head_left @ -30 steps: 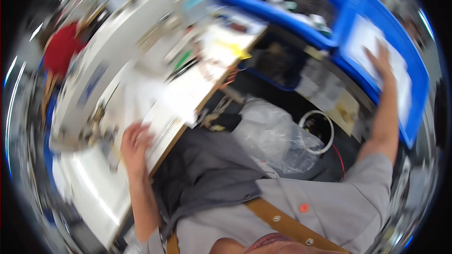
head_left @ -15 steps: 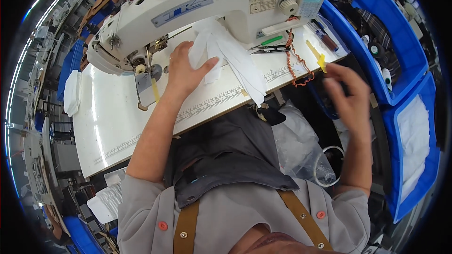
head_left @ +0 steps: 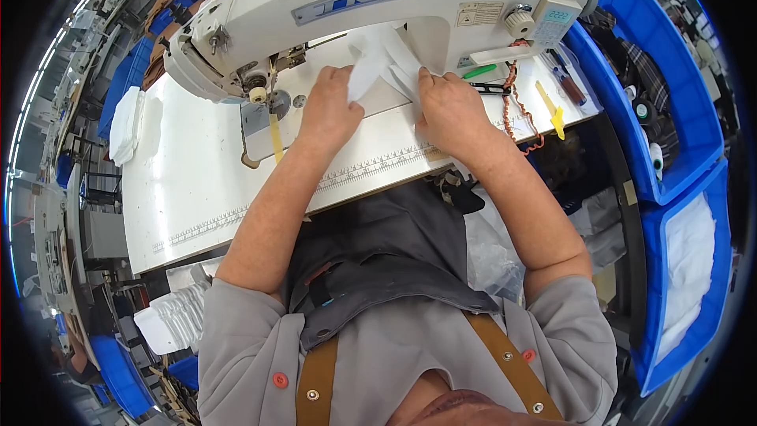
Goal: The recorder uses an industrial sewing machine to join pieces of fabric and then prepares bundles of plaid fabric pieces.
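Observation:
A piece of white fabric (head_left: pixel 384 59) lies under the arm of a white sewing machine (head_left: pixel 355 0), stretched between my two hands. My left hand (head_left: pixel 331 106) grips the fabric's left edge, its fingers closed, just right of the needle area (head_left: pixel 259 93). On the right, my right hand (head_left: pixel 451 114) has its fingers closed on the fabric's other edge, knuckles up. Some fingertips of both hands are hidden. A yellow strip (head_left: pixel 276 138) lies on the machine bed in front of the needle.
Right of my right hand lie black thread snips (head_left: pixel 490 89), a green-handled tool (head_left: pixel 479 71), an orange braided cord (head_left: pixel 511 99) and a yellow ribbon (head_left: pixel 550 110). Blue bins (head_left: pixel 646 189) line the right side. A white fabric stack (head_left: pixel 126 126) sits at the table's left edge.
My right hand has come from beside the yellow ribbon to the fabric and taken hold. The left hand has closed on the fabric, which is drawn up from the table's front edge.

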The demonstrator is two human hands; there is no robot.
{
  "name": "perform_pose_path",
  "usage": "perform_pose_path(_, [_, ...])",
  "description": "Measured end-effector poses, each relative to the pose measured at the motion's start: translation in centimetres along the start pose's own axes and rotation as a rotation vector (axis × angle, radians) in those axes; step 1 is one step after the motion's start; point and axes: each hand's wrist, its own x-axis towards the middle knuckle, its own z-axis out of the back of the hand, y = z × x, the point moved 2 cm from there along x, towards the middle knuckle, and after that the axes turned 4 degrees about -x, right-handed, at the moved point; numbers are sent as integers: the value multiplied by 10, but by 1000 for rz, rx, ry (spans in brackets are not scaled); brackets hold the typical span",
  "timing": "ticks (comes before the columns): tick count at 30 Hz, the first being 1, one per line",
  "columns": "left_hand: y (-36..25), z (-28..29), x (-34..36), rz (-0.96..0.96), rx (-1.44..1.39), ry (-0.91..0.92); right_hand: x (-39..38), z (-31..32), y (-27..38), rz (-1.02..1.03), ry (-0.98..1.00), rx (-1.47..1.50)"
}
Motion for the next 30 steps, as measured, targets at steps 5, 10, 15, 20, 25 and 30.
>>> perform_pose_path(5, [14, 21, -32, 50, -162, -103, 7, -3, 0, 34, -10, -62])
perform_pose_path(10, [30, 20, -56, 147, -335, -118, 17, -2, -1, 15, -21, -66])
perform_pose_path(15, [34, 8, -39, 320, -524, -192, 20, 3, -2, -17, 10, 6])
perform_pose_path(20, [9, 0, -6, 183, 98, -74, 32, 3, -2, -69, 7, 153])
perform_pose_path(25, [5, -2, 16, 247, 96, 32, 35, -3, 0, -109, 73, 256])
perform_pose_path(30, [14, 4, 33, 232, 63, 253, 36, -5, -2, -115, 111, 310])
